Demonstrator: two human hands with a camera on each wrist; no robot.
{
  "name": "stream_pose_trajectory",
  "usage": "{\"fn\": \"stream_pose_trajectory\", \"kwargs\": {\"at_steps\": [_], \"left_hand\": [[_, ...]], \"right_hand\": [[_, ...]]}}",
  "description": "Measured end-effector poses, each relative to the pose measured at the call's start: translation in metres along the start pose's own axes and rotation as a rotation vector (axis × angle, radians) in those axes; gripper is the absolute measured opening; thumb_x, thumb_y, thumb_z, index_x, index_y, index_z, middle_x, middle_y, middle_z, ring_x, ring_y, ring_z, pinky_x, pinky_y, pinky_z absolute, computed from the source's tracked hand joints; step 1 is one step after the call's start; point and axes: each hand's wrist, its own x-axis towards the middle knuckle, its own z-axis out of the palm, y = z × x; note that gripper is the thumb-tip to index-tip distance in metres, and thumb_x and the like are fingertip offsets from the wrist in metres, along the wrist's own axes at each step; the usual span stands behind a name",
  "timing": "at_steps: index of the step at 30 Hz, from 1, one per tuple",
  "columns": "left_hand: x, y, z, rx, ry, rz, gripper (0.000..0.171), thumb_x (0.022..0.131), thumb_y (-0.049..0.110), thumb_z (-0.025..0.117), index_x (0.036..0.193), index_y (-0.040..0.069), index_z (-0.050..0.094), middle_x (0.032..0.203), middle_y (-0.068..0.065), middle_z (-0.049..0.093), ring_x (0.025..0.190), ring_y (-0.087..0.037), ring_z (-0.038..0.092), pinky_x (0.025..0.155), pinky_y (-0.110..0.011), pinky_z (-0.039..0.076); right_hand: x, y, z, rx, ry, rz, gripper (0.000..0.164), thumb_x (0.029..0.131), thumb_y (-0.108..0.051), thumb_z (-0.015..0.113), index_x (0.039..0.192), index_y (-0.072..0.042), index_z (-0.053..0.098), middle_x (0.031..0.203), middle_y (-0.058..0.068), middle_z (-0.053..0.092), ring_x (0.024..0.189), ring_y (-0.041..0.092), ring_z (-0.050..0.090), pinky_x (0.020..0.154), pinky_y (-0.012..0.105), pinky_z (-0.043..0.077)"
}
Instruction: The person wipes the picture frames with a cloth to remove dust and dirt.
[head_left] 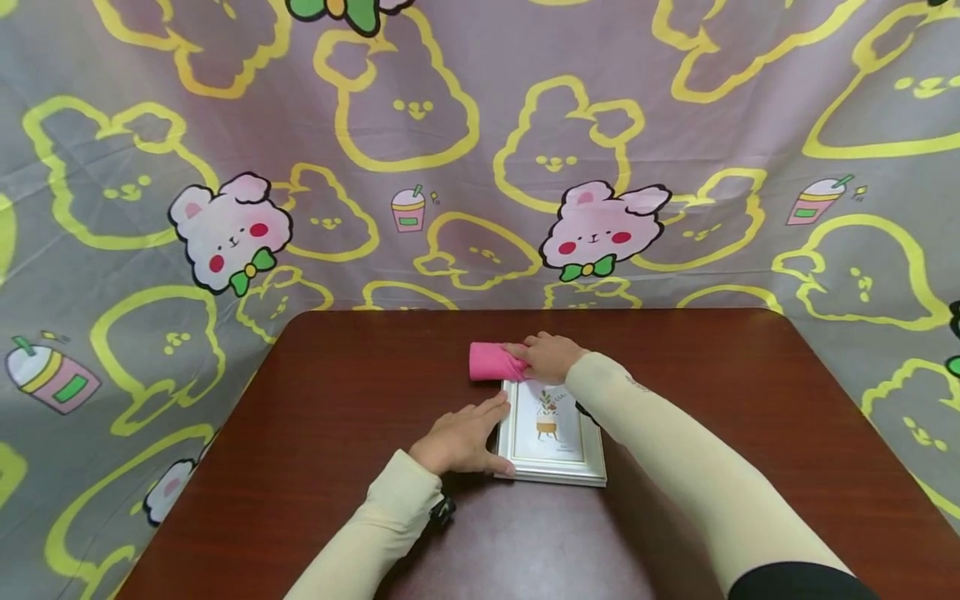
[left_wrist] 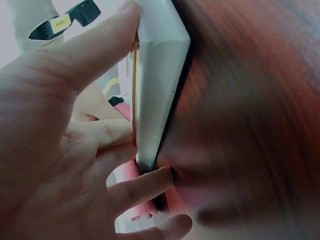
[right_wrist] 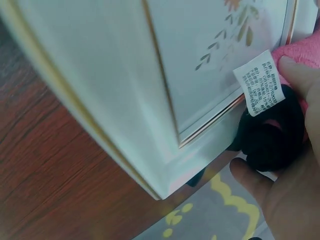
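Note:
A white picture frame (head_left: 594, 446) with a print of a potted plant lies face up on the brown table (head_left: 360, 375). My left hand (head_left: 465, 437) rests along its left edge, fingers extended, thumb on the near left corner. In the left wrist view the thumb (left_wrist: 107, 37) lies against the frame's upper edge and the other fingers spread beside its side. At the far edge my right hand (head_left: 553, 358) grips a bunched pink towel (head_left: 489, 362). The right wrist view shows the towel's black part (right_wrist: 272, 142) and white printed tag (right_wrist: 260, 82) over the frame's border.
Behind the table's far edge hangs a grey curtain (head_left: 465, 283) with yellow outlines and cartoon bears. A dark band (head_left: 442, 510) sits at the left wrist. The right forearm passes over the frame's right side.

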Motion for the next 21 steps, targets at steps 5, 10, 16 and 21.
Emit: {"fn": "stream_pose_trajectory", "kwargs": {"at_steps": [5, 10, 16, 21], "left_hand": [[0.001, -0.001, 0.000, 0.011, 0.001, -0.003, 0.098, 0.067, 0.067, 0.064, 0.146, 0.024, 0.025, 0.154, 0.010, 0.017, 0.133, -0.024, 0.036, 0.097, -0.050, 0.038], [0.003, -0.001, 0.002, 0.015, 0.003, -0.009, 0.099, 0.065, 0.069, 0.063, 0.145, 0.026, 0.025, 0.154, 0.012, 0.017, 0.133, -0.022, 0.036, 0.096, -0.050, 0.038], [0.002, -0.002, 0.002, -0.007, 0.000, -0.020, 0.099, 0.065, 0.069, 0.064, 0.145, 0.026, 0.025, 0.154, 0.013, 0.015, 0.133, -0.021, 0.036, 0.096, -0.050, 0.038], [0.001, -0.003, 0.003, -0.011, 0.002, -0.015, 0.099, 0.065, 0.068, 0.064, 0.145, 0.026, 0.025, 0.155, 0.013, 0.014, 0.133, -0.022, 0.036, 0.095, -0.049, 0.039]], "right_hand": [[-0.005, 0.008, 0.002, 0.022, 0.010, -0.021, 0.060, 0.090, -0.035, 0.054, 0.144, -0.027, 0.029, 0.133, 0.011, 0.050, 0.119, 0.030, 0.047, 0.099, 0.046, 0.041], [-0.016, 0.018, 0.002, 0.033, 0.009, -0.013, 0.059, 0.091, -0.032, 0.053, 0.144, -0.026, 0.030, 0.133, 0.013, 0.050, 0.119, 0.032, 0.046, 0.099, 0.047, 0.039], [-0.031, 0.034, 0.005, 0.028, 0.007, -0.005, 0.060, 0.089, -0.033, 0.056, 0.143, -0.023, 0.032, 0.131, 0.015, 0.051, 0.118, 0.033, 0.046, 0.098, 0.046, 0.041], [-0.043, 0.048, 0.010, 0.054, -0.003, 0.021, 0.062, 0.086, -0.035, 0.060, 0.142, -0.022, 0.035, 0.130, 0.016, 0.051, 0.116, 0.032, 0.048, 0.095, 0.046, 0.043]]}}
